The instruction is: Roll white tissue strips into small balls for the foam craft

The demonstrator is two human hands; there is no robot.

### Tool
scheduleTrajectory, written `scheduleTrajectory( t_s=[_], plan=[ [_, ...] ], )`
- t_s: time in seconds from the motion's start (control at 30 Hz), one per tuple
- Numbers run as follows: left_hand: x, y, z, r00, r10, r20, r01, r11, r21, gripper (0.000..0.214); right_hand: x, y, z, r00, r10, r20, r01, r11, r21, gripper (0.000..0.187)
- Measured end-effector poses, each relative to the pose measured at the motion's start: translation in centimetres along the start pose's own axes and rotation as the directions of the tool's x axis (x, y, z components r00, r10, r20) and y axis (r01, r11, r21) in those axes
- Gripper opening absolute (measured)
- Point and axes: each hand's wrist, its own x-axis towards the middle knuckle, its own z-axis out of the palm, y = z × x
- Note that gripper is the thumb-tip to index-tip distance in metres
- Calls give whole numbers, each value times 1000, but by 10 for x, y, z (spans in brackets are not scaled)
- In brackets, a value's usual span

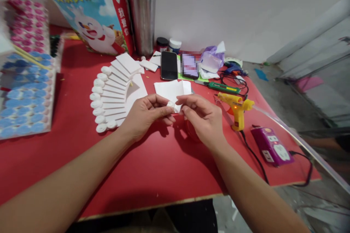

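My left hand (146, 113) and my right hand (203, 116) meet over the red table (153, 167). Between their fingertips they pinch a small white piece (171, 105). Just behind the fingers lies a folded white foam sheet (172, 89). To the left of my left hand sits a white fan of stacked foam strips (115, 94), each strip ending in a small white round cap.
A yellow glue gun (237, 108) stands right of my right hand, its black cord running to a purple power strip (270, 146). A green cutter (222, 87), two phones (168, 65), small jars, a steel flask (142, 14), a printed box and trays of blue and pink dots (26, 91) ring the table.
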Motion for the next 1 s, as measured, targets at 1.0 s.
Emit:
scheduleTrajectory(
  t_s=[1.0],
  plan=[
    [-3,1,-2,983,-23,180,10,998,69,26,-1,1,1,998,-47,42,54,983,-175,7]
  ],
)
